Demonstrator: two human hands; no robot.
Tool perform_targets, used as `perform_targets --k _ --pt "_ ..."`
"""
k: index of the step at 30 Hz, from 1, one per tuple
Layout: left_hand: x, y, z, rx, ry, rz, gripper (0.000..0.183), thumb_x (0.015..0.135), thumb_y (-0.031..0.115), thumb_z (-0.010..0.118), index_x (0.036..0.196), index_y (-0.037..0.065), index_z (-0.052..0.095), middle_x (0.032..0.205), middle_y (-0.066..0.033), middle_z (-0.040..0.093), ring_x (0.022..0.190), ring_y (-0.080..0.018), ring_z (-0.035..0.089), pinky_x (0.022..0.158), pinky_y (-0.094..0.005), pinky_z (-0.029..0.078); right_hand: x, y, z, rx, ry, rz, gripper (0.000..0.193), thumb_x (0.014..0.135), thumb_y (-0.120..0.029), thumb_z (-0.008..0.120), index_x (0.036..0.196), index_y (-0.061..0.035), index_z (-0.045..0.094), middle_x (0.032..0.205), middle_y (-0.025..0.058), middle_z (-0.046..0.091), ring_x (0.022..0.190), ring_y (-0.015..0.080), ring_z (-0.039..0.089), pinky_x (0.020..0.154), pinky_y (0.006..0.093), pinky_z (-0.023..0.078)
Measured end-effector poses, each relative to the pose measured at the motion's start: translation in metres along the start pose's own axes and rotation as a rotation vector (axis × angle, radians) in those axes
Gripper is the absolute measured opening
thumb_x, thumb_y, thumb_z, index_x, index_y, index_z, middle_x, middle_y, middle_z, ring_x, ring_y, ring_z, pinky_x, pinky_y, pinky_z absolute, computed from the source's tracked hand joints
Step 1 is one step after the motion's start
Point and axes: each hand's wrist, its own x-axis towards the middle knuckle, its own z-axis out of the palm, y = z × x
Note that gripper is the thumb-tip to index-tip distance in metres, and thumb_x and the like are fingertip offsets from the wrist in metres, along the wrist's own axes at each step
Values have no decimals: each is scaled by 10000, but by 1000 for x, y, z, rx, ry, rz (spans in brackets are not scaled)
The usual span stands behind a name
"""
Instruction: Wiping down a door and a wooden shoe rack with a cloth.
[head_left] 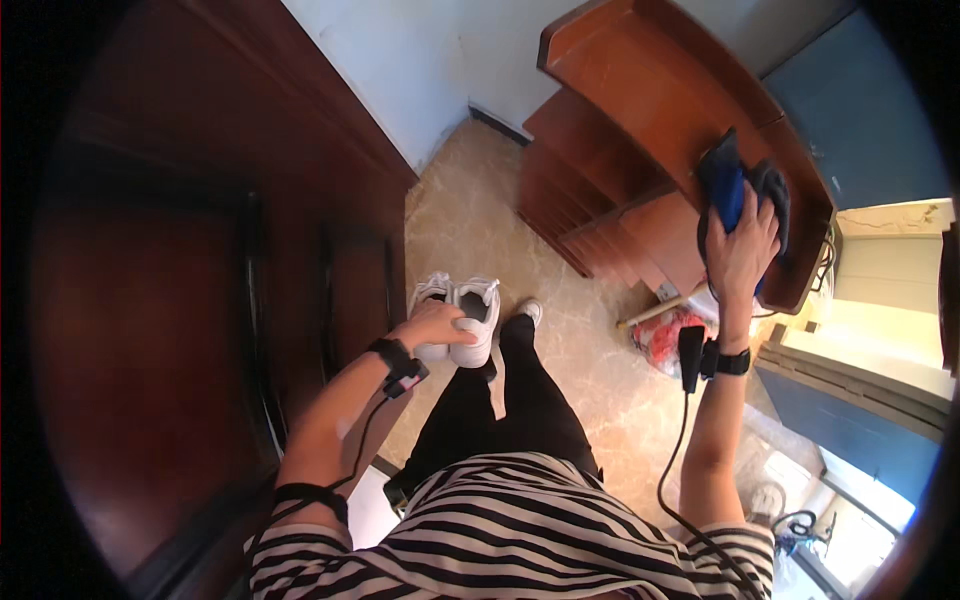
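Note:
My left hand [432,326] is closed on a pair of white lace-up sneakers [478,309], with fingers and thumb at their heel openings. The sneakers hang side by side in front of my legs, toes pointing away from me. Out to the right, my right hand [742,245] is closed over a blue and dark-grey bundle [724,185] at the top of a brown wooden cabinet [650,85]. My fingers hide part of the bundle, and its kind is hard to make out.
Open stepped shelves [580,190] stand under the cabinet top. A dark wooden door [170,300] fills the left side. Near the cabinet's foot, a red and white plastic bag [660,338] lies beside a pale stick [640,319]. My white shoe [531,312] is on the marbled floor [455,210].

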Motion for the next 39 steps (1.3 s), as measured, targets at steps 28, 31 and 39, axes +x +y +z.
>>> perform_targets --k 28,31,39 --pt "31 201 261 -183 222 -273 485 656 531 629 969 162 666 950 -222 573 1000 -365 458 900 -462 301 16 28 16 99 99 -140 552 781 -501 518 1170 -110 518 1138 209 504 1085 409 461 859 583 340" --pt "38 205 285 -218 213 -265 492 633 494 634 951 119 654 1064 -243 544 1065 -379 429 912 -487 267 23 29 21 124 149 -188 564 781 -511 505 1168 -101 519 1140 222 509 1092 431 455 869 594 331" --pt "55 208 349 -258 180 -246 435 656 466 607 901 110 659 1050 -237 565 1064 -377 432 920 -506 257 -8 18 -9 96 86 -170 462 778 -305 569 1139 -24 502 1103 205 497 1063 371 463 893 521 360"
